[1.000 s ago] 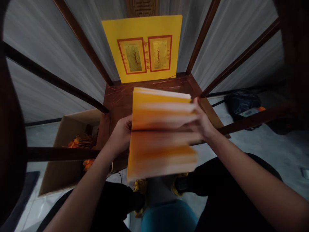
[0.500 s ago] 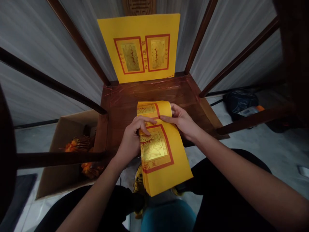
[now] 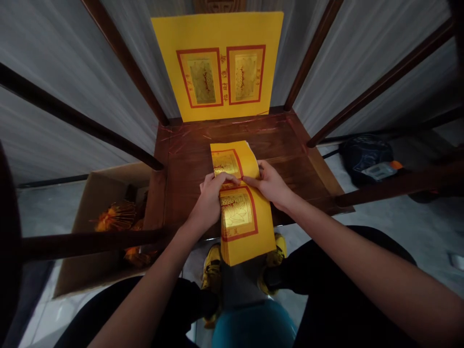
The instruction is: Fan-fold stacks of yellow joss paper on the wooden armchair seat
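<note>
Joss-paper bundle (image 3: 243,220) overhanging wooden chair seat (image 3: 275,137) | left hand (image 3: 209,200), right hand (image 3: 270,186): fingers closed on bundle | gold-printed yellow sheet (image 3: 217,63) upright behind, untouched

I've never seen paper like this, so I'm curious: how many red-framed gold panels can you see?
4. Two on the upright yellow sheet, side by side; two on the paper stack beneath the left hand and right hand. More may be hidden inside the stack.

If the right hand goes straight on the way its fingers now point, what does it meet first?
Probably the left hand: its fingertips lie ahead on the yellow joss paper stack, near the fingers of the right hand; depth is hard to judge.
</note>
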`<state>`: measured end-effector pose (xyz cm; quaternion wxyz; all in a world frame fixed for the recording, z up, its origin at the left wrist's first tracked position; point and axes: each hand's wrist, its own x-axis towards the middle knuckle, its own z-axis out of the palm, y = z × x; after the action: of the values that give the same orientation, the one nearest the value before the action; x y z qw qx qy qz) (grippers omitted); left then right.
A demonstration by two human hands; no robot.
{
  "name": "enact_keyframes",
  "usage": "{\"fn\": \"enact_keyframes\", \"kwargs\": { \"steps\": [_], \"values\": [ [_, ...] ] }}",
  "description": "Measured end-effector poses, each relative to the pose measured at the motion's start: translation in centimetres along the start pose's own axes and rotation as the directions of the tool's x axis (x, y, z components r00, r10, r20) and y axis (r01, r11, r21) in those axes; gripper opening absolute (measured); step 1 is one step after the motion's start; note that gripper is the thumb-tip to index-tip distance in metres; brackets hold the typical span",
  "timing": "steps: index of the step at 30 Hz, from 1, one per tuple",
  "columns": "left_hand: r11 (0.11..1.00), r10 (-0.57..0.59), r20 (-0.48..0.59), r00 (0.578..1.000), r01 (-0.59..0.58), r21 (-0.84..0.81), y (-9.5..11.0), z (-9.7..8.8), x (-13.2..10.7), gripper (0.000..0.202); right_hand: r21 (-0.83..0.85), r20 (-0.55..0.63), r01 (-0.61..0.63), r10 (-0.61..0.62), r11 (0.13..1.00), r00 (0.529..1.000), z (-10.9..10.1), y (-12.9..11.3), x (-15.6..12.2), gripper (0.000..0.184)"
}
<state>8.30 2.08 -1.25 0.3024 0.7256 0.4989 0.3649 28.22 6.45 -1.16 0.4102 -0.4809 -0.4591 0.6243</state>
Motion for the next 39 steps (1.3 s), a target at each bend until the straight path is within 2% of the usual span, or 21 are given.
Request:
{"fn": "enact_keyframes", "kwargs": {
  "steps": [2,4,7,11,13,14,18,20,22,24,26,27,29,32,36,39],
  "values": [
    [0.999,0.034,-0.020,0.999,-0.035,-0.013,0.1,-0.5,0.3,0.032,0.070,-0.026,-0.022,0.024,0.997,0.999,0.1,-0.3,-0.2,0.052],
    [0.990,0.083,-0.040,0.996,-0.087,-0.110,0.5,-1.3,0.6,0.025,0.150,-0.015,-0.033,0.036,0.988,0.999,0.2,-1.1,-0.7,0.050],
    [0.953,0.098,-0.038,0.995,-0.104,-0.285,1.2,-2.5,0.9,0.016,0.237,0.123,-0.112,0.085,0.965,0.989,0.0,-2.4,-1.5,0.048],
    [0.911,0.083,0.038,0.996,-0.060,-0.408,2.5,-4.0,1.1,0.006,0.216,0.378,-0.354,0.256,0.910,0.890,-1.0,-3.5,-2.1,0.043],
    [0.902,0.085,0.064,0.994,-0.049,-0.429,3.0,-4.5,1.1,0.012,0.165,0.415,-0.394,0.299,0.904,0.859,-1.4,-3.6,-2.3,0.040],
    [0.902,0.088,0.072,0.994,-0.049,-0.429,3.2,-4.6,1.2,0.015,0.147,0.411,-0.376,0.290,0.915,0.865,-1.4,-3.5,-2.4,0.040],
    [0.918,0.077,0.063,0.995,-0.046,-0.395,2.7,-4.5,1.6,0.023,0.193,0.301,-0.157,0.094,0.968,0.949,-0.6,-2.8,-3.1,0.045],
    [0.908,0.049,0.042,0.998,-0.028,-0.418,1.9,-4.2,1.7,0.027,0.240,0.183,-0.059,0.015,0.969,0.983,-0.1,-2.1,-3.3,0.044],
    [0.862,-0.055,0.042,0.998,0.069,-0.502,1.1,-4.3,1.7,0.042,0.267,0.033,0.020,-0.030,0.964,0.999,0.3,-1.1,-3.4,0.041],
    [0.758,-0.241,0.124,0.963,0.266,-0.596,0.8,-4.8,1.5,0.051,0.242,-0.142,0.114,-0.081,0.963,0.987,0.4,-0.1,-3.3,0.038],
    [0.635,-0.390,0.225,0.893,0.437,-0.637,0.9,-5.6,1.3,0.060,0.151,-0.312,0.199,-0.144,0.968,0.939,0.4,0.8,-3.4,0.035],
    [0.596,-0.434,0.241,0.868,0.477,-0.646,1.1,-5.9,1.2,0.067,0.090,-0.380,0.224,-0.175,0.970,0.908,0.4,1.2,-3.4,0.034],
    [0.573,-0.483,0.199,0.853,0.479,-0.665,1.7,-6.3,1.1,0.070,-0.012,-0.474,0.251,-0.226,0.968,0.851,0.6,1.8,-3.7,0.033],
    [0.571,-0.538,0.152,0.829,0.492,-0.658,2.5,-5.7,1.0,0.050,-0.070,-0.526,0.270,-0.266,0.960,0.808,1.3,2.3,-4.2,0.036],
    [0.546,-0.581,0.167,0.797,0.534,-0.646,2.6,-4.5,1.1,0.043,0.036,-0.530,0.236,-0.181,0.971,0.828,1.8,2.4,-4.1,0.037],
    [0.560,-0.581,0.153,0.800,0.529,-0.638,1.9,-5.2,0.9,0.039,0.221,-0.546,0.238,-0.082,0.946,0.834,0.4,1.5,-2.9,0.043]
  ]
}}
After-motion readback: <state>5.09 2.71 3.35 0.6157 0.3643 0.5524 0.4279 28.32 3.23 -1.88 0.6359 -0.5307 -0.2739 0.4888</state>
